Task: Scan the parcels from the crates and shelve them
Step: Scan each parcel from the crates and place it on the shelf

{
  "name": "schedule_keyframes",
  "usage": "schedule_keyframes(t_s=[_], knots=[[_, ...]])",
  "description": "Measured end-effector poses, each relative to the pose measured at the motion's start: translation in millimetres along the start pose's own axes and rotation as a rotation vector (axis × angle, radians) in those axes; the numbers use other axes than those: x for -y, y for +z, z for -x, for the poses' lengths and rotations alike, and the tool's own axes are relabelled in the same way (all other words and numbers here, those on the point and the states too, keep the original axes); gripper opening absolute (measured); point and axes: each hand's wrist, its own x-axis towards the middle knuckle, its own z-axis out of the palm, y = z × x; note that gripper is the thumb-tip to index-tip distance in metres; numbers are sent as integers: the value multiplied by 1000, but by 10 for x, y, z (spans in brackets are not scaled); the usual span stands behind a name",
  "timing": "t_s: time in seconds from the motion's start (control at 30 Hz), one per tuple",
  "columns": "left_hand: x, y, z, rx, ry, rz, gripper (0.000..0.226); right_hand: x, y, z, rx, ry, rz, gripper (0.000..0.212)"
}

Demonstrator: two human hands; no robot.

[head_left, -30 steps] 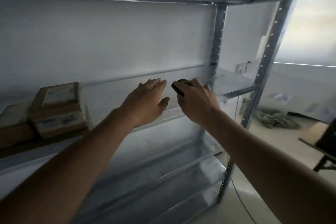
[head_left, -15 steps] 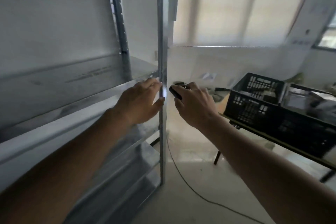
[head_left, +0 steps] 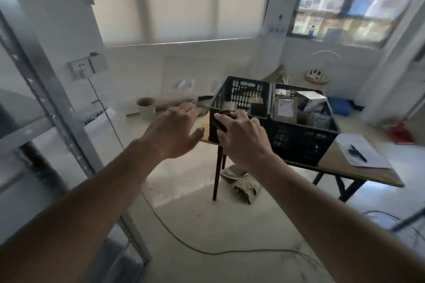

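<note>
From the head view, a small dark scanner (head_left: 220,122) is being gripped in the right hand (head_left: 241,138), fingers curled round it, apparently so it is ready for the next label. The left hand (head_left: 174,128) is being held out empty, fingers loosely spread, seemingly freed for picking. Both are being raised toward two black crates (head_left: 276,126) set side by side on a folding table (head_left: 368,174), where the parcels (head_left: 286,109) are being kept, stacked upright inside. A metal shelf unit (head_left: 57,108) is being left at the far left, well apart from the crates.
</note>
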Motion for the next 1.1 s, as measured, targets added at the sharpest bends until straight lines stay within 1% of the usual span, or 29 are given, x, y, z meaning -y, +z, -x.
schedule_keyframes(t_s=[0.1, 0.23, 0.43, 0.63, 0.73, 0.8, 0.9, 1.03, 1.1], knots=[[57, 311, -599, 37, 50, 38, 56, -346, 141, -386, 18, 87, -2, 52], [96, 678, -1299, 110, 116, 69, 50, -787, 290, -821, 30, 198, 1, 52], [19, 1162, -2169, 212, 180, 62, 48, -1395, 524, -1375, 49, 292, -18, 53], [7, 1746, -2993, 285, 154, 108, 48, -2019, 876, -2087, 65, 299, -82, 52], [19, 2042, -3411, 320, 109, 99, 45, -2324, 1078, -2527, 69, 271, -116, 52], [-2, 2244, -3715, 359, 61, 89, 48, -2553, 1232, -2845, 87, 263, -127, 52], [-9, 2496, -4135, 440, -5, 78, 53, -2821, 1447, -3266, 146, 275, -168, 52], [39, 2816, -4575, 487, -83, 68, 54, -3079, 1737, -3746, 223, 235, -200, 52], [60, 2962, -4746, 538, -114, 66, 55, -3179, 1879, -3941, 257, 234, -206, 52]])
